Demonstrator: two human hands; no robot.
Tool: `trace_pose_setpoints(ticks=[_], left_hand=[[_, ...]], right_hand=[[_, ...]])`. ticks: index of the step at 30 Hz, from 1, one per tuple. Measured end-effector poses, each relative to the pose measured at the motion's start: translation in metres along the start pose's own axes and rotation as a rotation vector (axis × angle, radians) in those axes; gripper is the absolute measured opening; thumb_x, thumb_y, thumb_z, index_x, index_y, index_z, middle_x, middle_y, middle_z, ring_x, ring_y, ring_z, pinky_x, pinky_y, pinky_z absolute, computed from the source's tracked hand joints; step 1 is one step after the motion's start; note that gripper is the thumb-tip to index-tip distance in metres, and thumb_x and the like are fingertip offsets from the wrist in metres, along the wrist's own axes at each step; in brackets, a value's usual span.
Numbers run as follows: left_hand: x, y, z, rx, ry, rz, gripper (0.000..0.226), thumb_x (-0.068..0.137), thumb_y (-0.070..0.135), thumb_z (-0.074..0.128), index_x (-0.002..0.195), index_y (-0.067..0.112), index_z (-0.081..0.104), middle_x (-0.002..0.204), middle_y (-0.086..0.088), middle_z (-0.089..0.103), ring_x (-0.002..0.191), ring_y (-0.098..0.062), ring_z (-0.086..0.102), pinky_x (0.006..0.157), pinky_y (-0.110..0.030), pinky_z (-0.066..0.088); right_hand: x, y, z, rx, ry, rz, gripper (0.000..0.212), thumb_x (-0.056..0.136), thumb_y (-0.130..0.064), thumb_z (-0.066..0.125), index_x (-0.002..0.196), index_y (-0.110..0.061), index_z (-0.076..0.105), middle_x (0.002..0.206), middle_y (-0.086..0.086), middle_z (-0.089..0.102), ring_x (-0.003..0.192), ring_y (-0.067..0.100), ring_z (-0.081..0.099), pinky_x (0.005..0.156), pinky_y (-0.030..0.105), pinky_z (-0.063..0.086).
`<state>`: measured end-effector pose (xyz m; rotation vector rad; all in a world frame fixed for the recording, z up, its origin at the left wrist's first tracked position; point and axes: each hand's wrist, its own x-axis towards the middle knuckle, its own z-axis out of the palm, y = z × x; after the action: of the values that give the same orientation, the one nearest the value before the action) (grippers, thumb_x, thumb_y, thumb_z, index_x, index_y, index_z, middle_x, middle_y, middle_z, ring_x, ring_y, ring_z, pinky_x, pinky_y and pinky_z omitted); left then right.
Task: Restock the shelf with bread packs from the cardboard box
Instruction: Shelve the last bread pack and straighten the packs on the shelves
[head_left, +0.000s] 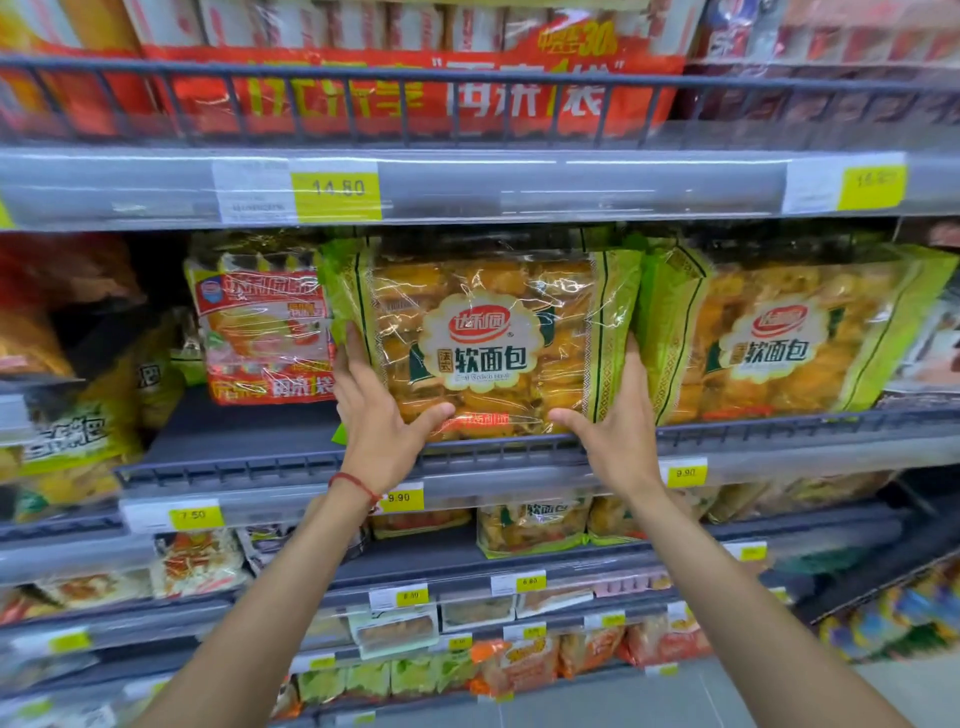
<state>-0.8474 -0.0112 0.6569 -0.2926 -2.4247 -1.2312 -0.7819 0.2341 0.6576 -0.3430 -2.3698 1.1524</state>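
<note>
Pack: stands upright on the middle shelf, printed front facing out, writing the right way up.
Long axis: runs left to right along the shelf; the bottom edge sits just behind the front rail and the top reaches up under the shelf above.
Left hand: clamped on the pack's left end, fingers up the side, thumb across the lower front (a red cord circles the wrist).
Right hand: clamped on the right end the same way, thumb on the lower front corner.
Pack contents: golden bread pieces, seen through clear film between green side bands.
Pack label: a cream scalloped badge with a red oval logo, then 法式 in a small box and 软面包 in large dark characters; the small line beneath is too blurred to read.
Twin: same green pack, same badge, just beside on the right and touching.
Red pack: to the left and farther back; its bottom strip ends in 再来1袋.
Top bags: red, behind a wire rail, marked 再来1袋 and 30%.
Tags: 14.80 above the pack; 7.50 and 9.90 on the rail below it.
Lower shelves: smaller bread packs, one also showing 软面包.
</note>
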Motion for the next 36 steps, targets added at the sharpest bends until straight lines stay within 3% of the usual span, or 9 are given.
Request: trace_pose_setpoints(ticks=[4,8,13,16,18,22,27,31,36], left_hand=[[-0.004,0.003,0.003,0.037,0.02,0.005,0.128,0.071,0.068,0.068,0.157,0.015,-0.011,0.162,-0.017,0.001,0.15,-0.029,0.005,0.12,-0.041,0.009],[-0.018,0.008,0.009,0.192,0.107,-0.027,0.12,0.078,0.064,0.068,0.158,0.008,-0.001,0.162,-0.025,-0.003,0.15,-0.039,0.001,0.121,-0.051,0.009],[-0.041,0.04,0.037,0.26,0.225,-0.021,0.099,0.086,0.038,0.07,0.159,0.014,0.007,0.164,-0.02,-0.007,0.151,-0.04,-0.006,0.119,-0.058,0.008],[-0.046,0.069,0.061,0.245,0.212,-0.035,0.101,0.084,0.042,0.071,0.159,0.021,0.007,0.164,-0.016,-0.008,0.151,-0.037,-0.009,0.118,-0.059,0.005],[-0.045,0.085,0.075,0.261,0.179,-0.104,0.101,0.084,0.054,0.067,0.159,0.024,0.006,0.164,-0.016,-0.008,0.151,-0.036,-0.012,0.118,-0.06,0.001],[-0.037,0.104,0.096,0.399,0.11,-0.225,0.106,0.079,0.083,0.044,0.158,0.021,0.009,0.164,-0.021,-0.005,0.15,-0.037,-0.018,0.115,-0.069,-0.007],[-0.039,0.109,0.106,0.48,0.095,-0.295,0.128,0.062,0.1,0.04,0.159,0.024,0.006,0.164,-0.021,-0.008,0.15,-0.041,-0.018,0.112,-0.074,-0.005],[-0.044,0.101,0.107,0.512,0.07,-0.281,0.131,0.058,0.101,0.043,0.157,0.033,-0.01,0.164,-0.016,-0.018,0.149,-0.041,-0.021,0.11,-0.077,-0.001],[-0.035,0.098,0.11,0.546,0.027,-0.287,0.133,0.059,0.101,0.038,0.155,0.03,-0.02,0.162,-0.024,-0.017,0.147,-0.045,-0.023,0.109,-0.078,-0.001]], right_hand=[[-0.001,0.0,-0.001,-0.016,-0.018,-0.012,0.122,0.079,-0.042,0.083,0.164,-0.017,0.0,0.172,-0.002,0.008,0.145,-0.004,0.005,0.119,0.022,0.009],[-0.012,0.004,-0.01,0.002,-0.029,-0.043,0.108,0.088,-0.039,0.078,0.164,-0.02,0.003,0.171,-0.004,0.009,0.154,0.007,0.009,0.123,0.028,0.013],[-0.024,0.03,-0.037,0.08,0.157,-0.212,0.051,0.098,-0.024,0.069,0.145,-0.018,0.051,0.146,-0.009,0.041,0.137,0.007,0.042,0.115,0.04,0.042],[-0.014,0.05,-0.068,0.039,0.294,-0.277,0.035,0.096,-0.016,0.069,0.13,-0.015,0.062,0.135,-0.003,0.05,0.131,0.016,0.046,0.114,0.032,0.037],[-0.003,0.066,-0.089,-0.037,0.326,-0.237,0.042,0.094,-0.022,0.071,0.133,-0.014,0.058,0.142,0.006,0.047,0.134,0.027,0.041,0.114,0.026,0.029],[0.019,0.094,-0.118,-0.137,0.243,-0.097,0.081,0.09,-0.05,0.072,0.156,-0.021,0.033,0.164,0.012,0.015,0.151,0.035,0.013,0.117,0.053,0.026],[0.04,0.107,-0.134,-0.182,0.119,-0.02,0.128,0.072,-0.08,0.068,0.164,-0.025,-0.003,0.169,0.016,-0.019,0.155,0.041,-0.017,0.122,0.059,0.0],[0.048,0.109,-0.125,-0.217,0.089,-0.044,0.139,0.065,-0.087,0.067,0.164,-0.023,-0.009,0.165,0.02,-0.029,0.151,0.047,-0.024,0.12,0.065,-0.004],[0.058,0.11,-0.109,-0.235,0.119,-0.015,0.141,0.065,-0.093,0.058,0.163,-0.017,-0.009,0.163,0.028,-0.029,0.149,0.053,-0.025,0.118,0.071,-0.002]])
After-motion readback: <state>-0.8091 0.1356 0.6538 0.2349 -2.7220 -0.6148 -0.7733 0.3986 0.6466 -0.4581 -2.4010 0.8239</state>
